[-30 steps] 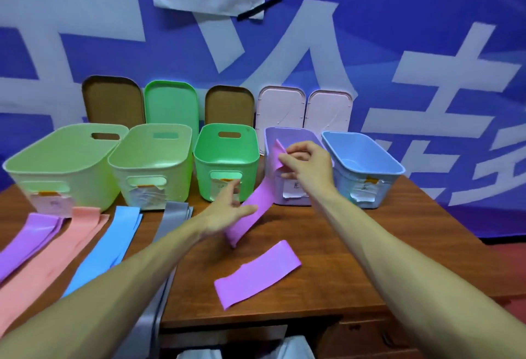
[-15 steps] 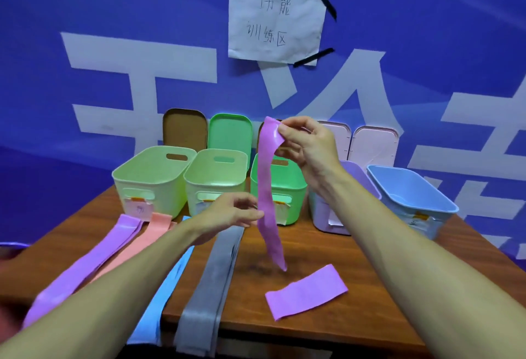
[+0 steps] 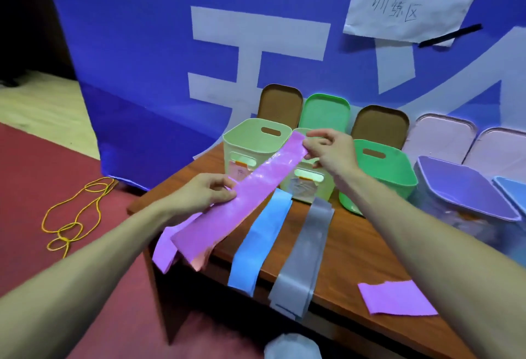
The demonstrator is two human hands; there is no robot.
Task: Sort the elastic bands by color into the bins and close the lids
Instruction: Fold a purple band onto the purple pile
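Mid-sort: one long purple band [image 3: 256,188] lifted and stretched slantwise between both hands. Far end pinched between thumb and fingers of the right hand [image 3: 331,151], above the second pale green bin [image 3: 308,188]. Lower down, near edge gripped by the curled fingers of the left hand [image 3: 203,195]. Probably kept taut to pull out folds and confirm colour before the drop. Lower end over the table's left corner, across another purple band [image 3: 163,247] and a pink band [image 3: 197,264]; resting on them or just clear, cannot tell. Beside those, flat with ends hanging off the front edge, presumably for easy picking: blue band [image 3: 259,242], grey band [image 3: 301,256]. Short purple piece [image 3: 398,299] flat near the front edge, well apart to the right. Row of open bins at the back of the table [image 3: 355,247]: first pale green bin [image 3: 250,142], its twin, green bin [image 3: 381,176], purple bin [image 3: 466,185], blue bin [image 3: 512,188] cut by the frame edge. Lids [image 3: 324,111] propped upright against the blue backdrop [image 3: 142,45], likely kept clear until after filling. Likely destination by colour: purple bin, well to the right of the present hold. No band visibly inside any bin. Lids not yet closed.
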